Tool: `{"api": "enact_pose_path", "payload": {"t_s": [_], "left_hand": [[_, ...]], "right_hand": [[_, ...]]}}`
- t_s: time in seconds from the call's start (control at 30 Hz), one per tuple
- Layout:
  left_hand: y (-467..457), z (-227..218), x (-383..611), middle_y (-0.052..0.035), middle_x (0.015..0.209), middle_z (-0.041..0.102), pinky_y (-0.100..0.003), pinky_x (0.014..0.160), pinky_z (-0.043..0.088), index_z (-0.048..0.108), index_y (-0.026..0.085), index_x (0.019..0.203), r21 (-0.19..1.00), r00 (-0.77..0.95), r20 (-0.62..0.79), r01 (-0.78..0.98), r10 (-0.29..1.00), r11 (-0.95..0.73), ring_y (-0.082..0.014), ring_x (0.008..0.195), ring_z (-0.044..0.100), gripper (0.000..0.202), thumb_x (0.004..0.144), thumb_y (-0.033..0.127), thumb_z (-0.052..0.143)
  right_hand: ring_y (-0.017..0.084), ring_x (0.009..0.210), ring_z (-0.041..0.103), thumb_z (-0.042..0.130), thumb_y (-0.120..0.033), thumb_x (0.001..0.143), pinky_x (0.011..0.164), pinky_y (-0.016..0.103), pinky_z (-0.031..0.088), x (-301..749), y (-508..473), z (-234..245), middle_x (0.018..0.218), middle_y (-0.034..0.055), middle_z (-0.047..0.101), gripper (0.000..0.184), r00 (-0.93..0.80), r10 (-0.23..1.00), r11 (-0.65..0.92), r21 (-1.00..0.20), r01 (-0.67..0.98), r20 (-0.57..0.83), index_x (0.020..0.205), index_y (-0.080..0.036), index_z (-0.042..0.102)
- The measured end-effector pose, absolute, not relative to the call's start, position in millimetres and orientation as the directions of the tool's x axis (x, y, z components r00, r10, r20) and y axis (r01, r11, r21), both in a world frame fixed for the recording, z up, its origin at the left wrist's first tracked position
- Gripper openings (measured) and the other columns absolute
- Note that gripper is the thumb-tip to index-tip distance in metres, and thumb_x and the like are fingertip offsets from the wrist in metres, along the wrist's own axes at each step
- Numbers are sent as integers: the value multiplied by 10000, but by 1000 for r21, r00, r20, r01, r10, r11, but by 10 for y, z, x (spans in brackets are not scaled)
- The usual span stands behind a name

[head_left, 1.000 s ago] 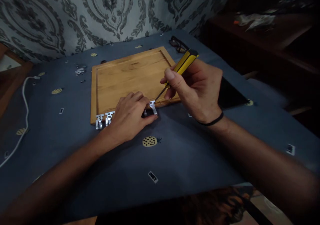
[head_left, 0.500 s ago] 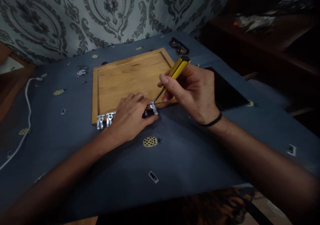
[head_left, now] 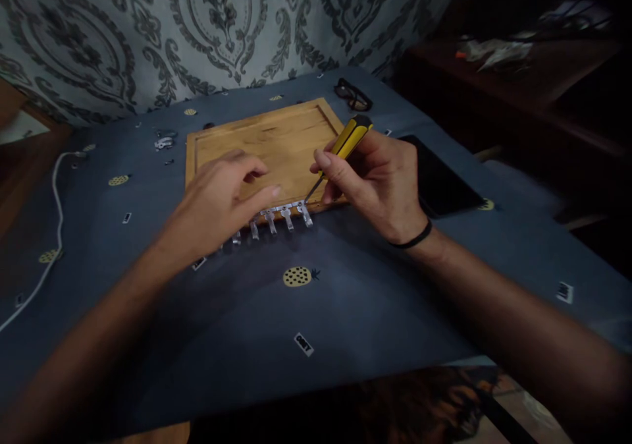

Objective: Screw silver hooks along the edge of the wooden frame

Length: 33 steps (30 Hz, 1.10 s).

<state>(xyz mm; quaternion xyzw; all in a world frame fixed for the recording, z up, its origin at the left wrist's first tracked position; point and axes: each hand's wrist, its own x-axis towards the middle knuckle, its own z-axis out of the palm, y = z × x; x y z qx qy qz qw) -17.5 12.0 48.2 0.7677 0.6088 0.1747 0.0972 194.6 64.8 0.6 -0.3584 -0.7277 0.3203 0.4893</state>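
My right hand (head_left: 378,184) grips a yellow and black screwdriver (head_left: 349,138). The tip of its shaft meets the metal hook (head_left: 305,214) at the right end of a row. Several silver hooks (head_left: 270,221) line the near edge of a framed wooden board (head_left: 286,138) lying on the table. My left hand (head_left: 217,194) is above the board's near left part, thumb and fingers apart, with nothing between them. It hides the left end of the hook row.
Loose metal hooks (head_left: 164,142) and a small screw (head_left: 168,162) lie left of the board. Dark glasses (head_left: 353,95) rest behind it. A black tablet (head_left: 442,177) lies to the right. A white cable (head_left: 55,187) runs along the left side of the patterned tablecloth (head_left: 345,312).
My left hand has let go of the right-end hook and moved left and up, its fingers spreading, so more hooks show. The screwdriver stays at the same hook.
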Motion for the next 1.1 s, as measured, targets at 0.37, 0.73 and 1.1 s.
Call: {"api": "enact_pose_path", "payload": {"t_s": [0.37, 0.73, 1.1], "left_hand": [[-49, 217, -939, -39, 1010, 769, -425, 837, 572, 727, 264, 1003, 441, -22, 280, 891, 960, -108, -267, 941, 715, 295, 863, 476, 579], [18, 47, -1847, -28, 1069, 750, -383, 897, 567, 738, 213, 1060, 432, -385, 360, 876, 850, 214, -229, 992, 698, 277, 902, 305, 530], [72, -345, -2296, -105, 1298, 676, -529, 1069, 506, 677, 169, 1208, 275, -419, 336, 900, 843, 338, -270, 1216, 637, 280, 998, 352, 653]], "right_hand": [[131, 469, 613, 723, -693, 842, 432, 296, 495, 1911, 629, 9, 689, -13, 699, 447, -229, 849, 514, -845, 150, 476, 777, -264, 614], [151, 400, 602, 760, -718, 781, 423, 291, 511, 1894, 632, 95, 529, 13, 652, 505, -211, 872, 484, -842, 237, 442, 767, -220, 677], [199, 439, 637, 756, -775, 730, 442, 320, 531, 1915, 681, 139, 500, 56, 664, 488, -235, 865, 498, -815, 294, 444, 727, -291, 702]]}}
